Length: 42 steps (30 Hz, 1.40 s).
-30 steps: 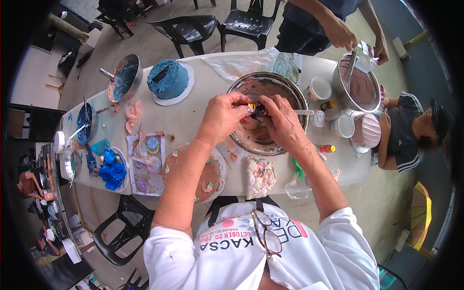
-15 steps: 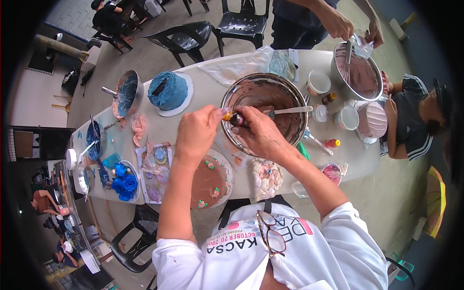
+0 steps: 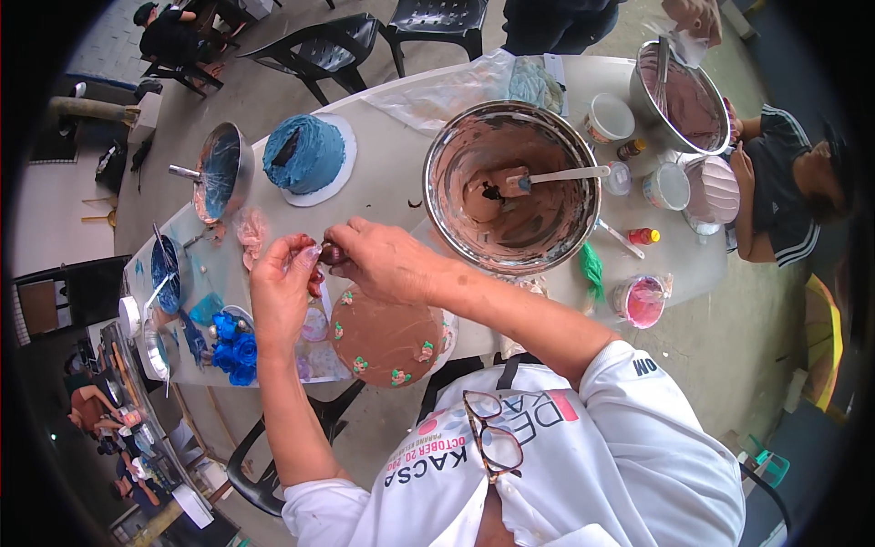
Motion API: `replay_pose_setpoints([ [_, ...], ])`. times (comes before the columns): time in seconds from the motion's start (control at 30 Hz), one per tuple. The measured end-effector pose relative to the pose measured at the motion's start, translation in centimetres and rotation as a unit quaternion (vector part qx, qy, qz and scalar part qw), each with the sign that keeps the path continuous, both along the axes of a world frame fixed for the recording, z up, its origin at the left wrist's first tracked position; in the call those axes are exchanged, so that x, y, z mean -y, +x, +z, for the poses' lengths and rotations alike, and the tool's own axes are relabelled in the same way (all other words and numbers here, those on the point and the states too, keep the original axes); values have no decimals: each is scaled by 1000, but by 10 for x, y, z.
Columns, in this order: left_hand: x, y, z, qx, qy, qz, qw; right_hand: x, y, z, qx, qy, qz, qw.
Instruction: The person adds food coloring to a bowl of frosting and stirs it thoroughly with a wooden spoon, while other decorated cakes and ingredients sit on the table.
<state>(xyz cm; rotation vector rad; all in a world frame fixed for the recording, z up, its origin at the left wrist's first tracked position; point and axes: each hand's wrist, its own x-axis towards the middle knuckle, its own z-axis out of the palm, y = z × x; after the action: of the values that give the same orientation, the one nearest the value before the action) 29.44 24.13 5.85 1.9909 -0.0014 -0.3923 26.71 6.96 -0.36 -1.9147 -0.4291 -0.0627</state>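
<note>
Both hands at centre-left of frame, clear of the mixing bowl; small dark bottle in the right.

Right forearm slants from lower right up to centre-left; right hand (image 3: 387, 262) turned knuckles up, fingers closed around the dark bottle (image 3: 334, 255). Left forearm near vertical; left hand (image 3: 283, 281) just beside the bottle, fingers narrow and curled, reddish stain on them; cannot tell whether they grip anything. Bottle is above the bench (image 3: 387, 187), upper left of the brown cake (image 3: 383, 339). Versus 0.5 s ago: hands were over the left part of the bowl (image 3: 570, 223), now left of it; a dark patch on its brown mixture is exposed beside the spatula (image 3: 565, 174).
</note>
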Motion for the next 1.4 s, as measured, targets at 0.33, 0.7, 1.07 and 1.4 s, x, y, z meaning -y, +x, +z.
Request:
replay_pose_setpoints([
  [0.33,-41,24,-13,-18,-69,-92,993,-1,28,-37,-562,470,317,603],
  [0.7,-2,65,-125,268,249,-190,911,151,-14,-13,-51,-564,-170,806],
  [1.07,27,61,-153,218,334,-219,891,190,-28,-47,-26,-568,-114,815],
  [1.4,63,-4,-78,195,352,-108,909,195,-36,-14,33,-573,-74,815],
])
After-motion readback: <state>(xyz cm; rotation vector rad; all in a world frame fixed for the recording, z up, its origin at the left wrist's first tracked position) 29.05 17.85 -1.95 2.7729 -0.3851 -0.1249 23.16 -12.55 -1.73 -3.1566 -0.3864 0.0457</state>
